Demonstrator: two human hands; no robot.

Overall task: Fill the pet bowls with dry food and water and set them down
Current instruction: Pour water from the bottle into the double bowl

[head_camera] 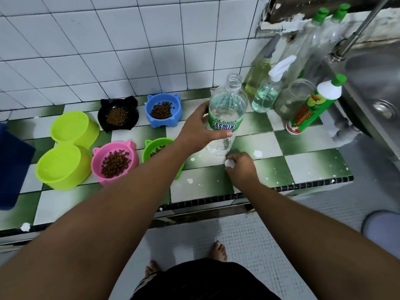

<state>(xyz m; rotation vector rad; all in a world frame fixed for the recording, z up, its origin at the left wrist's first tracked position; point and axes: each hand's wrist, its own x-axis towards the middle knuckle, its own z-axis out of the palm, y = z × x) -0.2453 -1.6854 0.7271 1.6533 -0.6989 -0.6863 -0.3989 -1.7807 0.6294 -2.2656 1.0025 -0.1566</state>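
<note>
Glossy green-and-white checked tabletop (303,165), white-flecked. Nearest, right hand (240,168), fingers pinched on small white cap (229,163), probably held ready for recapping. Beyond, left hand (200,128), fingers clamped round upright, uncapped clear plastic water bottle (227,105), steadying it. Leftward, cat-eared pink bowl (96,164) and farther blue bowl (149,114) with brown kibble (114,162); smooth lime bowls (65,180) alongside.

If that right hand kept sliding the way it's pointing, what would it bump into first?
Most likely the bottom of the water bottle that the left hand grips. The right hand, pinching a white cap, points up and left toward it; how near is hard to judge.
</note>
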